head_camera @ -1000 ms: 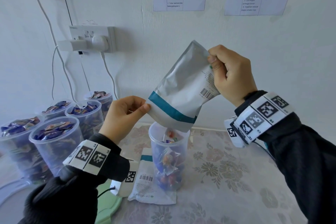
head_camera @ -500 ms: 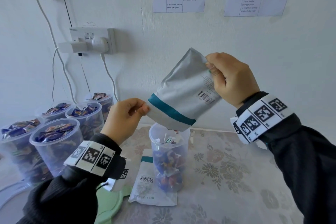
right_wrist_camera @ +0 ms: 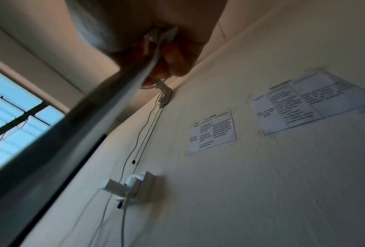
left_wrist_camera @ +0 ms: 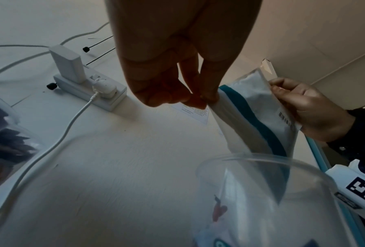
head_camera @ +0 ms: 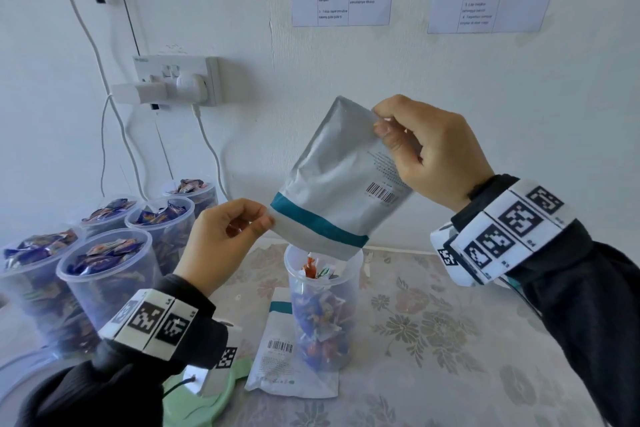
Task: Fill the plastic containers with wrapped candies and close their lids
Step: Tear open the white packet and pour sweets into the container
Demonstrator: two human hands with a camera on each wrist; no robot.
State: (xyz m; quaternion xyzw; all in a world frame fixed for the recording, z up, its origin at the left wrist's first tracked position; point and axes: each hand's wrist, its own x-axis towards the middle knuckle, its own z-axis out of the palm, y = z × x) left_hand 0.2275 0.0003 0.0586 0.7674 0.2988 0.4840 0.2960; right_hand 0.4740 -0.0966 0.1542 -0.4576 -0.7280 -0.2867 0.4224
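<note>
A silver candy pouch (head_camera: 341,177) with a teal band hangs upside down, its open mouth just over a clear plastic container (head_camera: 323,308) that is mostly filled with wrapped candies (head_camera: 317,270). My left hand (head_camera: 221,239) pinches the pouch's lower left corner. My right hand (head_camera: 429,152) grips the pouch's raised bottom corner. In the left wrist view the left fingers (left_wrist_camera: 207,98) pinch the pouch (left_wrist_camera: 251,117) above the container rim (left_wrist_camera: 262,160). In the right wrist view the pouch edge (right_wrist_camera: 88,120) runs blurred from my right hand (right_wrist_camera: 160,55).
Several open containers (head_camera: 104,274) full of candies stand at the left by the wall. An empty flat pouch (head_camera: 280,354) lies beside the container being filled. A green lid (head_camera: 197,402) lies near the front edge. A wall socket (head_camera: 180,80) with cables hangs above.
The pouch has dropped a little and tilted steeper over the container. More candies have landed at the top of the container. Both hands keep their hold.
</note>
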